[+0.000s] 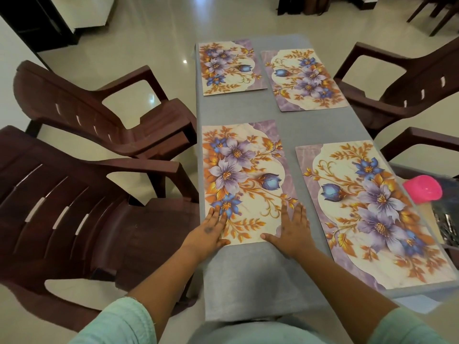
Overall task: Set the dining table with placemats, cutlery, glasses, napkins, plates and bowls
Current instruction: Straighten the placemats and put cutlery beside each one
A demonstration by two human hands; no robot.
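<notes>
Several floral placemats lie on the grey-clothed table (248, 274). The near left placemat (246, 180) has both my hands flat on its near end. My left hand (211, 229) presses its near left corner with straight fingers. My right hand (293, 229) lies flat over its near right corner, partly on the cloth. The near right placemat (372, 209) reaches toward the table's right edge. Two more lie at the far end, the far left placemat (231, 67) and the far right placemat (305, 79). No cutlery, glasses, plates or bowls stand on the table.
Two dark brown plastic chairs (82, 194) stand along the left side, two more (409, 90) along the right. At the right edge a pink lid (422, 188) tops a clear container, with dark cutlery-like items (447, 227) beside it.
</notes>
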